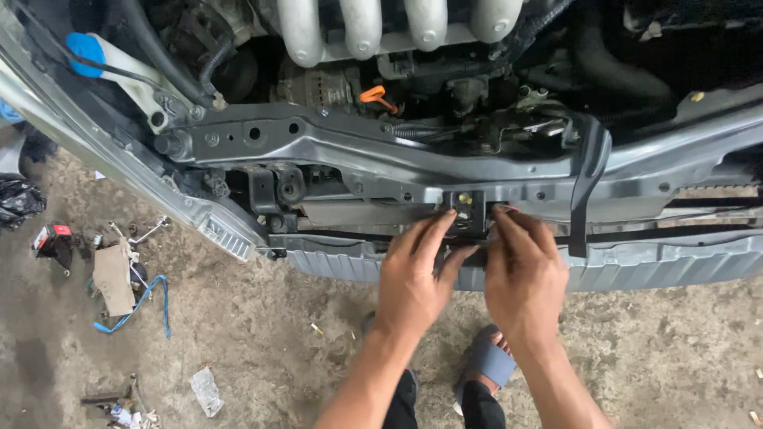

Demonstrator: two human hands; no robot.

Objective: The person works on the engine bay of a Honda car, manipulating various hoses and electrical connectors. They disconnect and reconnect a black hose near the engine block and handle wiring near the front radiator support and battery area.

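We press both hands — left hand [413,274], right hand [520,274] — fingers pinched narrow on the small black bracket [465,210], steadying it against the grey radiator support [350,155].

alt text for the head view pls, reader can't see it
Both hands, left hand and right hand, press fingertips on a small black bracket at the front crossmember of an open car engine bay. Tools and scraps lie on the concrete floor.
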